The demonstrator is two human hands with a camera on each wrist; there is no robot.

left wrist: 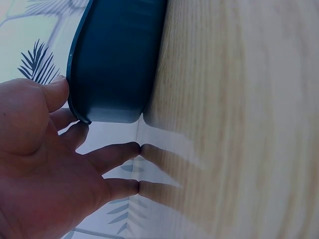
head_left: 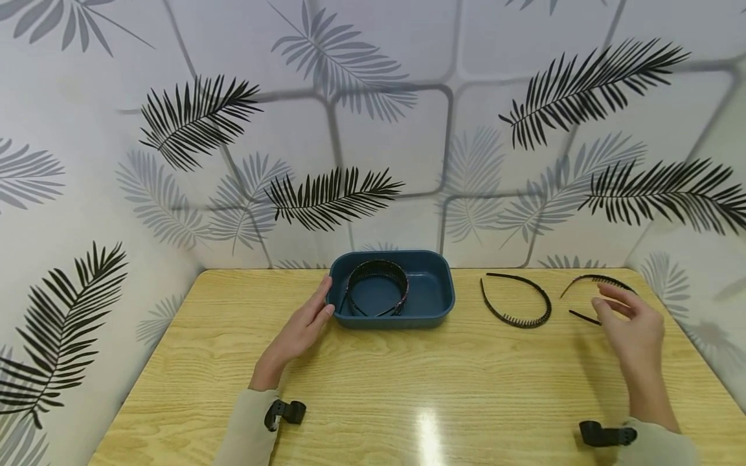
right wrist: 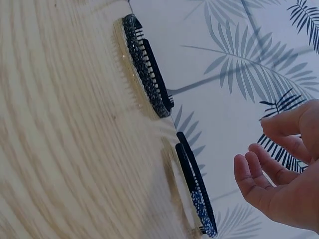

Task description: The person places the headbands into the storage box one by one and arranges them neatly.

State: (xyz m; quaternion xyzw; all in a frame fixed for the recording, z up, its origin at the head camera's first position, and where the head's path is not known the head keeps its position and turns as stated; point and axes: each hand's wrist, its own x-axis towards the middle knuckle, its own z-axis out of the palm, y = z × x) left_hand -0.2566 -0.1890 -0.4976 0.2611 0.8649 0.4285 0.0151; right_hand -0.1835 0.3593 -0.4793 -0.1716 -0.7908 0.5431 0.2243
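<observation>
Your right hand [head_left: 635, 323]: thumb, fingers parted. Blue-speckled headband [right wrist: 201, 203] right of bin [head_left: 396, 323]: likely light, springy; pinch mid-curve. Left hand [head_left: 300, 330]: fingers spread.

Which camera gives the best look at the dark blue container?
The head view: it shows the dark blue container nearly whole, rim and open inside, with the left hand at its left end. The left wrist view shows just its outside, cut off by the frame; the right wrist view doesn't show it.

Rightmost headband [head_left: 606, 279], partly hidden from head view
</observation>
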